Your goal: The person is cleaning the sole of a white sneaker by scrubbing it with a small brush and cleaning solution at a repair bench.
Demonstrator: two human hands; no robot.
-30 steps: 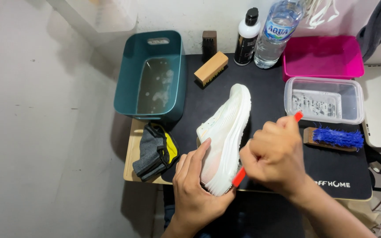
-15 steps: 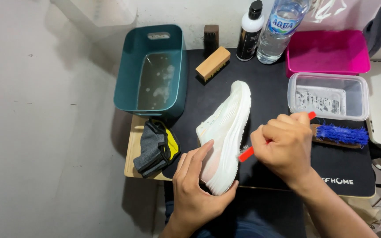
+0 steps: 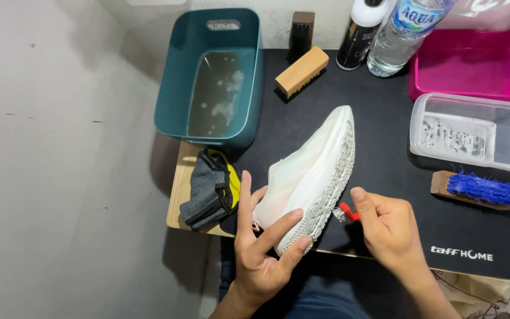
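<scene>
Looking down, I see the tabletop (image 3: 385, 177) under a black mat, with a strip of bare wood showing at its left edge. The biggest thing on it is the teal tub (image 3: 208, 77) at the far left, holding murky water with patches of foam. At the far right lies a pink lid or tray (image 3: 473, 65), and just in front of it a clear plastic box (image 3: 470, 131) with a little foamy water in the bottom.

The white sneaker (image 3: 314, 171) lies on its side in the middle of the mat, toe pointing away from me and its studded sole turned to the right. My left hand (image 3: 261, 248) cups the heel end from below; its grip is spread, fingers splayed across the upper and the edge of the sole. My right hand (image 3: 388, 227) sits just beside the sole near the heel, its grip pinching a small red-handled brush (image 3: 345, 212) whose head touches the sole's edge.

A clear water bottle (image 3: 402, 32) and a black bottle with a white cap (image 3: 358, 29) stand together at the back. A grey, black and yellow cloth (image 3: 211, 189) is bunched left of the shoe. A blue-bristled brush (image 3: 482, 189) lies at the right, below the clear box, and a wooden brush (image 3: 302, 71) lies beside the tub.
</scene>
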